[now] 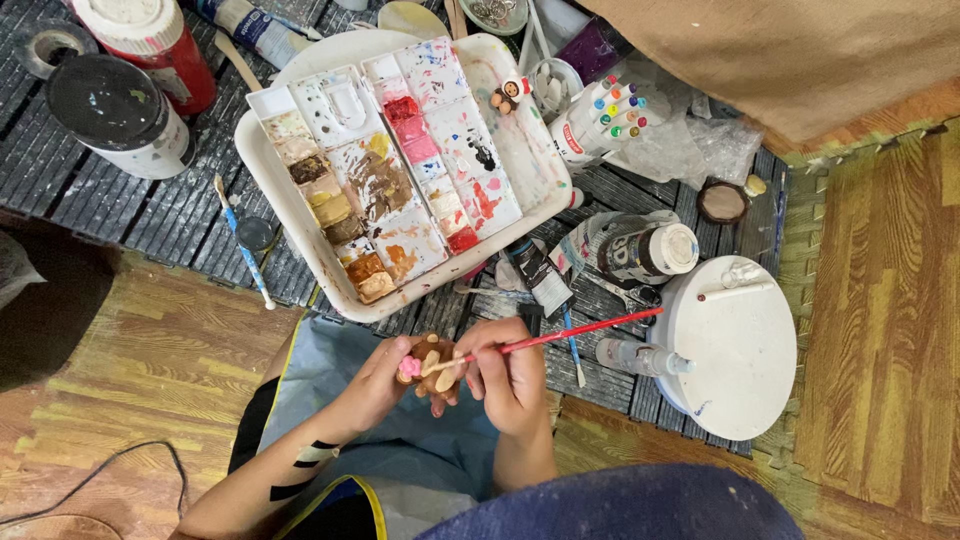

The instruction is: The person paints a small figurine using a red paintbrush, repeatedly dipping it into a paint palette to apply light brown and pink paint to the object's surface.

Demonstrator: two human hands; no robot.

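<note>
The small brown clay figurine with a pink flower-shaped detail (428,366) is being held over the person's lap, just below the tray. The left hand (385,385) is gripping it from beneath, while the right hand (510,375) is pinching a thin red-handled paintbrush (560,337) whose tip is touching the figure. This looks like fine detail painting, calling for a steady, light stroke. Just above, a white rectangular plastic tray (270,170) is carrying a paint-smeared palette of browns, creams and reds (385,180). A round white turntable (740,350) is sitting to the right on the dark slatted mat (130,210).
</note>
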